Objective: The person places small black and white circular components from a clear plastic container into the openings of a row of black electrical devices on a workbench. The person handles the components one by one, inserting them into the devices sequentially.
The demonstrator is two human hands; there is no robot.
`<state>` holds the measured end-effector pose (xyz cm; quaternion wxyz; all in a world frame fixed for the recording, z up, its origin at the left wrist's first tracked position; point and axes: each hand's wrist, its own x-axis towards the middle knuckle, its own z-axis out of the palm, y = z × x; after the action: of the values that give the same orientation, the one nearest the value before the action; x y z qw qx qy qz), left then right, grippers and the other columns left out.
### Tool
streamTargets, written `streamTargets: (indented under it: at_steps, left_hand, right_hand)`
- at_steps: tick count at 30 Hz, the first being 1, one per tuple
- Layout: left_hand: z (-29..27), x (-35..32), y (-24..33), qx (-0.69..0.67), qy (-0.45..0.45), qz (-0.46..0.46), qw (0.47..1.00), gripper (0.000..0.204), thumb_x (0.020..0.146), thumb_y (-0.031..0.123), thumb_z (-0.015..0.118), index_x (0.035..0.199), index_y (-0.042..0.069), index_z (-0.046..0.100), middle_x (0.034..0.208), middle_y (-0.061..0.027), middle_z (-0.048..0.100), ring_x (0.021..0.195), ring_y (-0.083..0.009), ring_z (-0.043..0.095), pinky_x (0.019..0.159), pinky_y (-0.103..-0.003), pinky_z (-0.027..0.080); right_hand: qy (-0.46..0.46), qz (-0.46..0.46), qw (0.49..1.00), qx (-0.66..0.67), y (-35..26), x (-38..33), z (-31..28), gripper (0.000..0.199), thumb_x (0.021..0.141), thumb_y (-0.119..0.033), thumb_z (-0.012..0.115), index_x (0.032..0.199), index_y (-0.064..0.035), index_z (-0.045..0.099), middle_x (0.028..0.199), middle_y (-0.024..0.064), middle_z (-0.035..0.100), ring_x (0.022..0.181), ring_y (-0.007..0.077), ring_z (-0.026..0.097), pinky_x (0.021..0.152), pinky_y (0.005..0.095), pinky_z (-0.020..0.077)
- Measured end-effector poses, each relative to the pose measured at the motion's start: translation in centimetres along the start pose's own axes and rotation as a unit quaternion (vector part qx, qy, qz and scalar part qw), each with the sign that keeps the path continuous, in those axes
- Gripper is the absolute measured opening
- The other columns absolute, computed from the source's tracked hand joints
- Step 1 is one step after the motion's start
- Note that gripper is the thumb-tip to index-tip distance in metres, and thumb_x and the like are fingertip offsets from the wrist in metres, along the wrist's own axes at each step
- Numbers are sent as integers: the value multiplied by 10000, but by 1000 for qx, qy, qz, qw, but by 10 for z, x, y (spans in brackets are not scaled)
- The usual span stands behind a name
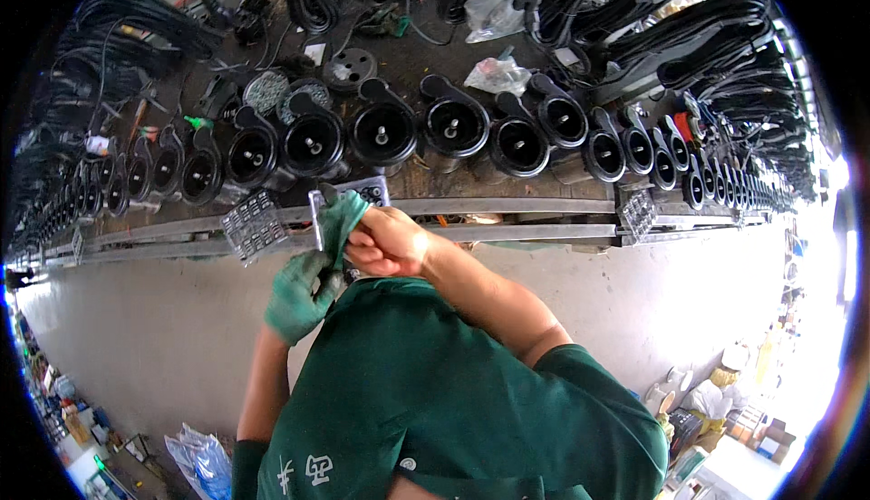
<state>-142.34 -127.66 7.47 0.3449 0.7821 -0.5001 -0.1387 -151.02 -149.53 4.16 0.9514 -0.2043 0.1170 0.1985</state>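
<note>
Gripping a green work glove [343,217] by its cuff, the bare right hand [388,242] is clenched on the fabric approx. at centre frame, just above the person's chest; the glove's fingers point up toward the counter edge; the left hand [302,293] already wears a matching green glove, fingers curled w/ the tips touching the lower end of the glove being held, so both hands meet close together; whether the left actually pinches the fabric can't be told. Both forearms rise from a dark green short-sleeved shirt [435,409] filling the lower middle of the view. Right behind the hands a small perforated metal basket [353,201] sits on the front rail of the counter [507,205]; a second mesh basket [253,224] is just to its left, a third [638,213] further right along the same rail. On the counter stands a long row of black round pump housings [453,126], open faces toward the camera, each w/ a shaft in the middle; the row bends away at both ends. Behind them lie a grey round disc [349,68], a clear plastic bag [497,74] and many bundles of coiled black cable [634,10]. Below the counter is bare grey concrete floor [145,319]; blue-clear plastic bags [201,459] lie on it at lower left.
</note>
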Motion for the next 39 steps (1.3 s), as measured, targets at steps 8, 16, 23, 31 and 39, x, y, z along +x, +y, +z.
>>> streamTargets:
  at_steps: [8, 16, 23, 31, 39]
  left_hand:
    - [-2, 32, 40, 46, -3, 154, 987, 206, 880, 59, 730, 1078, 60, 674, 1021, -150, 686, 930, -399, 652, 872, -513, 515]
    - [7, 41, 38, 33, -35, 129, 991, 187, 941, 151, 696, 1105, 62, 683, 1077, -197, 670, 1011, -450, 627, 919, -563, 496]
    - [-7, 80, 52, 124, -22, 276, 953, 170, 916, 115, 726, 1067, 47, 690, 1025, -225, 688, 958, -458, 656, 835, -558, 511]
    - [10, 99, 77, 72, -63, 248, 964, 122, 910, 150, 727, 989, 60, 702, 905, -175, 697, 821, -408, 663, 761, -505, 519]
    - [9, 92, 82, 46, 1, 237, 970, 150, 929, 157, 723, 940, 30, 645, 842, -178, 633, 772, -412, 615, 722, -509, 484]
  right_hand:
    - [64, -347, 842, -409, 3, 29, -2, 434, 902, -214, 798, 1235, 4, 625, 1235, 102, 656, 1141, 207, 610, 1004, 389, 506]
    - [-106, -468, 790, -382, -17, 41, -10, 558, 973, -315, 676, 1437, -25, 565, 1355, 167, 619, 1148, 262, 603, 976, 408, 506]
    - [138, -328, 889, -289, -74, 9, 81, 382, 1071, -358, 553, 1233, -67, 739, 887, 76, 755, 670, 155, 632, 709, 343, 551]
    - [-74, -324, 883, -332, -76, 20, 41, 624, 1048, -539, 539, 1495, -104, 532, 1103, 172, 758, 947, 272, 732, 903, 463, 559]
    - [-130, -309, 941, -48, -94, 35, 66, 984, 894, -866, 411, 1448, -68, 570, 1131, 217, 716, 1138, 358, 681, 1006, 582, 499]
